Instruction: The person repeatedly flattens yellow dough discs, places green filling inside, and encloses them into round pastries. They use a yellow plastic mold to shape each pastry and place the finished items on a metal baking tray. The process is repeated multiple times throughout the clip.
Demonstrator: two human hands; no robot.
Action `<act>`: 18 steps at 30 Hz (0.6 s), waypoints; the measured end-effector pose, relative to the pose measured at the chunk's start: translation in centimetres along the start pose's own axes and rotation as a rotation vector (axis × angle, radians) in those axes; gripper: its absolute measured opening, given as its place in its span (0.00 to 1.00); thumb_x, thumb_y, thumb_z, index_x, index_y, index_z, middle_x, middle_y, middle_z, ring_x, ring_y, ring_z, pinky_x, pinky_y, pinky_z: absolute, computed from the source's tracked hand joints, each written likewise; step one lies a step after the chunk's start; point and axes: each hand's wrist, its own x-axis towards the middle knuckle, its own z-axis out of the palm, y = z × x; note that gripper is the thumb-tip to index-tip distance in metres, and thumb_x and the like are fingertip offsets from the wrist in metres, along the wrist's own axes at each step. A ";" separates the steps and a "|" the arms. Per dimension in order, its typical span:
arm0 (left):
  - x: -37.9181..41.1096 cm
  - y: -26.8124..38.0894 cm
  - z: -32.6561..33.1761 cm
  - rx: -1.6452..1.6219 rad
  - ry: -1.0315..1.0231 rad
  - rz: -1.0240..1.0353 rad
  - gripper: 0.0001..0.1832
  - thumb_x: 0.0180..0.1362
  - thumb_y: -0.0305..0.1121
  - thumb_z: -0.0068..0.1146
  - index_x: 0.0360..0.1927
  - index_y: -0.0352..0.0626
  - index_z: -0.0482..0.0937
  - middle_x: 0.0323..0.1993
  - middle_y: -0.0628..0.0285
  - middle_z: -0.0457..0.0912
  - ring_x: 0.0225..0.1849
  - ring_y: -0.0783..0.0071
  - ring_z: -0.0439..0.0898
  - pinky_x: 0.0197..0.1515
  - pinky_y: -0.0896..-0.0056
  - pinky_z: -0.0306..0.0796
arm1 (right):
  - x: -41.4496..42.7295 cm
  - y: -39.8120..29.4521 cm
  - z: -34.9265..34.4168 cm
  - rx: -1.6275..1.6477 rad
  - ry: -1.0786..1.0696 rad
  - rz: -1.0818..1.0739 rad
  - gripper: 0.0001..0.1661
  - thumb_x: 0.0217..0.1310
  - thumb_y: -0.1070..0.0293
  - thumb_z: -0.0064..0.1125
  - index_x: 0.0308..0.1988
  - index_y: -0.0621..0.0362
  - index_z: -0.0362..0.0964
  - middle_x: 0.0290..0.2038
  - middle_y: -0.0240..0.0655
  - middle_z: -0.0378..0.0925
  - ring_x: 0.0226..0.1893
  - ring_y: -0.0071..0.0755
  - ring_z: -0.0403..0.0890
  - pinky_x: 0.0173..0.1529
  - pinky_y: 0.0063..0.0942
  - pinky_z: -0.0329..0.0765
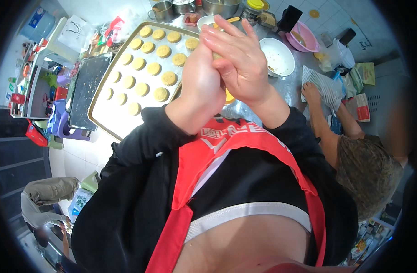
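My left hand (203,80) and my right hand (244,63) are pressed together, palm against palm, above the metal worktop. A small tan patch, apparently a piece of dough (215,56), shows between the palms; the rest of it is hidden. The right fingers stretch out over the left hand. Left of them lies a large baking tray (123,126) with rows of round, pressed-pattern pastries (154,69). Beneath my wrists a yellow object (230,98) is mostly covered. A white bowl (277,56) with crumbs inside stands to the right.
Behind my hands are a small white bowl (205,22), a metal mixing bowl (222,6) and a jar with a yellow lid (252,13). A pink basin (302,37) stands farther right. A co-worker's hand (311,92) touches a striped bag (323,85). A dark tray (87,88) is at left.
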 end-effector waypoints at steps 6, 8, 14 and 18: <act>-0.2 1.5 0.1 0.002 0.048 -0.099 0.22 0.69 0.48 0.34 0.50 0.41 0.70 0.45 0.62 0.76 0.46 0.75 0.76 0.48 0.73 0.70 | -0.7 1.1 -0.7 0.373 -0.033 0.098 0.28 0.63 0.47 0.50 0.53 0.56 0.74 0.60 0.40 0.67 0.65 0.46 0.59 0.67 0.42 0.52; -0.5 1.4 0.3 0.092 0.059 -0.102 0.23 0.69 0.49 0.33 0.50 0.40 0.71 0.44 0.61 0.76 0.47 0.72 0.76 0.50 0.68 0.70 | -1.0 1.0 -0.9 0.439 -0.077 0.190 0.30 0.62 0.48 0.53 0.56 0.56 0.70 0.63 0.40 0.64 0.67 0.43 0.56 0.67 0.39 0.53; 0.0 0.8 -1.0 0.294 0.017 -0.052 0.26 0.69 0.51 0.32 0.50 0.37 0.71 0.42 0.57 0.77 0.46 0.68 0.76 0.51 0.66 0.70 | -1.7 0.0 0.5 0.816 0.074 0.543 0.34 0.57 0.62 0.62 0.62 0.53 0.63 0.65 0.41 0.59 0.67 0.35 0.55 0.64 0.32 0.59; 0.0 2.3 -0.5 0.276 0.008 -0.171 0.29 0.69 0.52 0.30 0.53 0.35 0.69 0.45 0.55 0.76 0.50 0.67 0.75 0.52 0.65 0.69 | -1.2 0.0 -2.0 0.714 -0.149 0.452 0.35 0.52 0.68 0.66 0.60 0.55 0.65 0.63 0.42 0.62 0.66 0.35 0.58 0.63 0.31 0.61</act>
